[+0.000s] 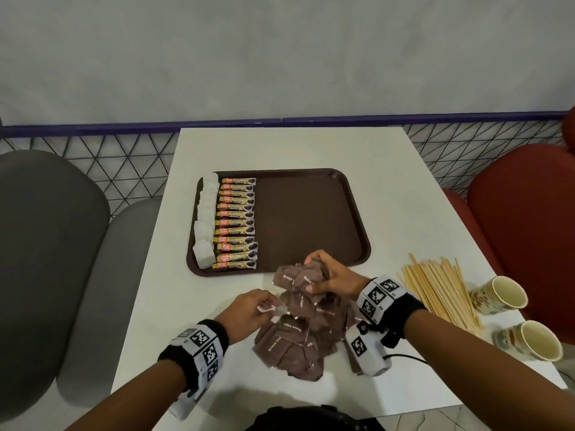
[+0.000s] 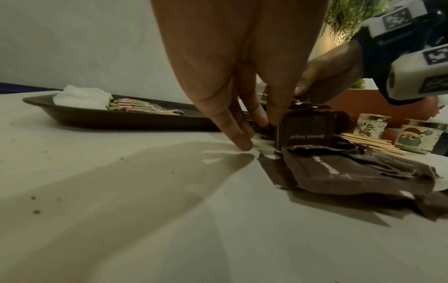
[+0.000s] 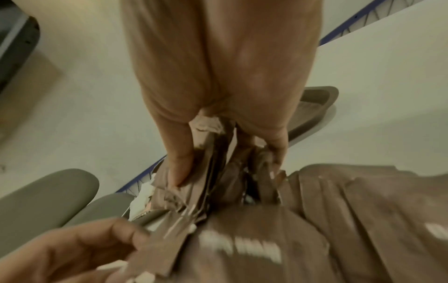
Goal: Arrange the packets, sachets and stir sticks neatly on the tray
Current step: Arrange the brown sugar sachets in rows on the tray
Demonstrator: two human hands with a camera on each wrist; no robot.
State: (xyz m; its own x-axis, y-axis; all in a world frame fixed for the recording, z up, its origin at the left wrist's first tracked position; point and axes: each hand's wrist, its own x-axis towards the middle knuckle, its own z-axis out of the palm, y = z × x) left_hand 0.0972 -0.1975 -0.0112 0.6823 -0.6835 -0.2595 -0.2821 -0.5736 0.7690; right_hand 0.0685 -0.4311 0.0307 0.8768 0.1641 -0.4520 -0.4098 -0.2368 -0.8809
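My right hand (image 1: pixel 331 276) grips a bunch of brown sachets (image 1: pixel 303 279), thumb on one side and fingers on the other, held just above the sachet pile (image 1: pixel 298 337). My left hand (image 1: pixel 249 309) sits at the pile's left edge, fingertips pinching a small white scrap (image 1: pixel 270 307) against the table (image 1: pixel 404 188). Beyond the pile lies the tray (image 1: pixel 311 219), with white packets (image 1: pixel 205 219) and coffee sticks (image 1: pixel 238 223) lined along its left side. Right of the pile lie the stir sticks (image 1: pixel 438 290), with two cups (image 1: pixel 504 295) past them.

Brown tray (image 1: pixel 311 213), brown sachets (image 1: pixel 295 337) (white lettering).
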